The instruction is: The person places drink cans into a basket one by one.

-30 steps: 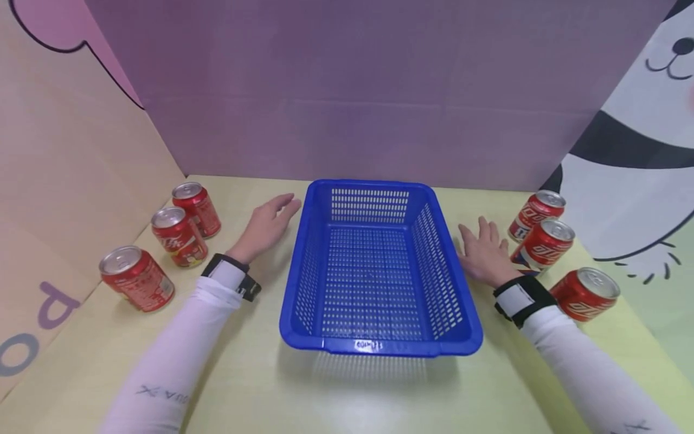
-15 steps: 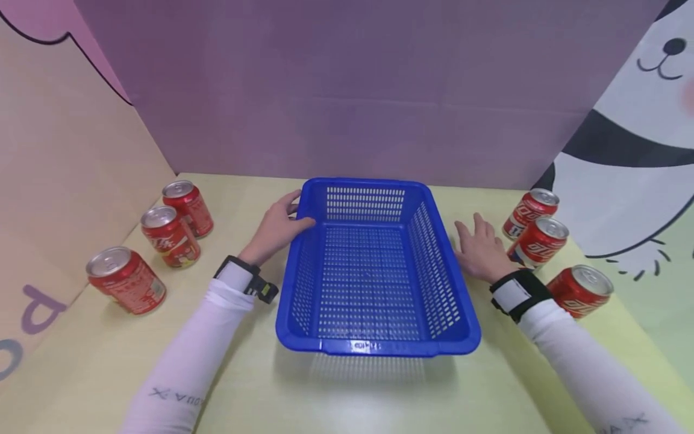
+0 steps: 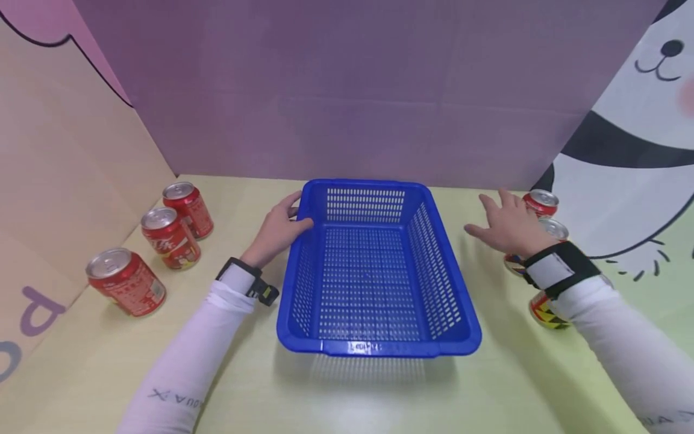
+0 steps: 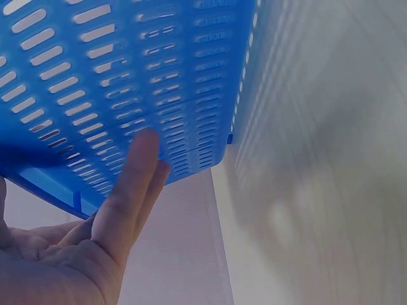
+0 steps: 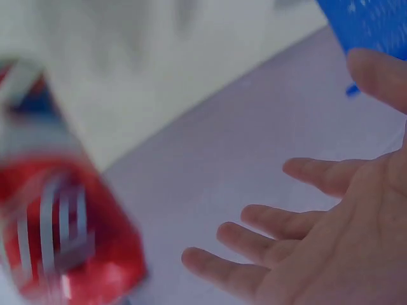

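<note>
A blue plastic basket [image 3: 374, 346] with slotted walls stands at the middle of the table, nothing inside it. My left hand [image 3: 275, 234] holds its left rim, thumb over the edge; in the left wrist view the fingers [image 4: 130, 197] lie along the outer wall. To the right of the basket, my right hand [image 3: 509, 226] is spread in the air and holds nothing. Right beside it are red drink cans, the far one [image 3: 542, 202] partly hidden by the hand and another [image 3: 547, 312] by the forearm. The right wrist view shows a blurred can [image 5: 76, 248] apart from the spread fingers [image 5: 273, 222].
On the left side of the pale table [image 3: 238, 386] three red cans stand in a row: a near one [image 3: 130, 283], a middle one [image 3: 172, 240] and a far one [image 3: 190, 208]. A purple wall [image 3: 368, 90] closes off the back, and printed panels flank both sides.
My left hand has moved right onto the basket's rim and taken hold of it. My right hand has lifted away from the basket's right side toward the right-hand cans.
</note>
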### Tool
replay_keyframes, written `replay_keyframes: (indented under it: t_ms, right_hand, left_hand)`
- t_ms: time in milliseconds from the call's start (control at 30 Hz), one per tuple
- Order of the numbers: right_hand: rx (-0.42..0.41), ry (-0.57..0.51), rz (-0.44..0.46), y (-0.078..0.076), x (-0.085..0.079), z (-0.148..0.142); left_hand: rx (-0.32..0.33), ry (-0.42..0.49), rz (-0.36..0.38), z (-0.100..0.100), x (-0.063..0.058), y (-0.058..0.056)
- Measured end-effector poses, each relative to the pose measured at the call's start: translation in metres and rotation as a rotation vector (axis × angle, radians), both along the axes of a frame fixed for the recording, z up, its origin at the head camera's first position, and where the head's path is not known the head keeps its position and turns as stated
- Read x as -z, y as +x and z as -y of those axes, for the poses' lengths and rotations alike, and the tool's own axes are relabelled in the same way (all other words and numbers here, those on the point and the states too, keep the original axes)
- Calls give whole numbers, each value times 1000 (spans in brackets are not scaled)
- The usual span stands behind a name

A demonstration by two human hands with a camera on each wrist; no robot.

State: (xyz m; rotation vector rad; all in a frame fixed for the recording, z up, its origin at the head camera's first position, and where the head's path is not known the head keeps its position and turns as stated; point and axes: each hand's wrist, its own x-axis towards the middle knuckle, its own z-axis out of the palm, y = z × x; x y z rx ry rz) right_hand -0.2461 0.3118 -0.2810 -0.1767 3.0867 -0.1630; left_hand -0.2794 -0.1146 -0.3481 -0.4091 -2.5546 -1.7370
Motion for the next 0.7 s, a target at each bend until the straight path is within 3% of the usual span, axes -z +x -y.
replay_keyframes:
  t_ms: [133, 367, 500, 700]
  right_hand:
    - [20, 32, -26, 3, -23, -22]
    - [103, 105, 48, 1, -51, -58]
    - [113, 97, 132, -4, -48, -74]
    - [52, 40, 268, -14, -30, -87]
  left_hand:
    - [-5, 7, 2, -1, 0, 1]
    - [-15, -4, 10, 0, -1, 1]
    - [-6, -6, 11, 1, 0, 0]
    - [9, -5, 16, 0, 1, 1]
